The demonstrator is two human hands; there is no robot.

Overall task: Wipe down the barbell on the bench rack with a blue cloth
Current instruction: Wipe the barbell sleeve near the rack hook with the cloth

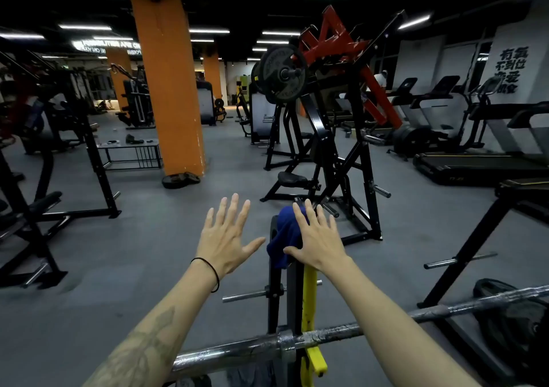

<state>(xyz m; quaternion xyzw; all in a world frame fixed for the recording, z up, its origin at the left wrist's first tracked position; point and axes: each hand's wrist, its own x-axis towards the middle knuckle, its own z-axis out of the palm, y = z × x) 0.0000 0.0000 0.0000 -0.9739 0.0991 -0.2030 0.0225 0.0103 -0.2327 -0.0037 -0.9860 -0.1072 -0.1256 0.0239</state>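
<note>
The right hand (318, 239) lies flat, fingers straight, seemingly touching the blue cloth (283, 238) atop the rack post (274, 306); beside the post, the left hand (227, 235) hovers spread; the barbell (341, 331) rests below.

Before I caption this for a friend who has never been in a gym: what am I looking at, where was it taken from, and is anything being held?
This is one picture, taken by a wide-angle camera worn on a person's head, looking forward and down at their own arms. The setting is a gym. Both hands are stretched out with straight, spread fingers. The left hand hovers in the air and holds nothing. The right hand rests against a blue cloth draped over the top of a black rack upright, without closing round it. Nearer the camera, a worn metal barbell lies across the rack, beside a yellow part of it. The wiping has not begun. Behind stand an orange pillar, weight machines and treadmills.
</note>
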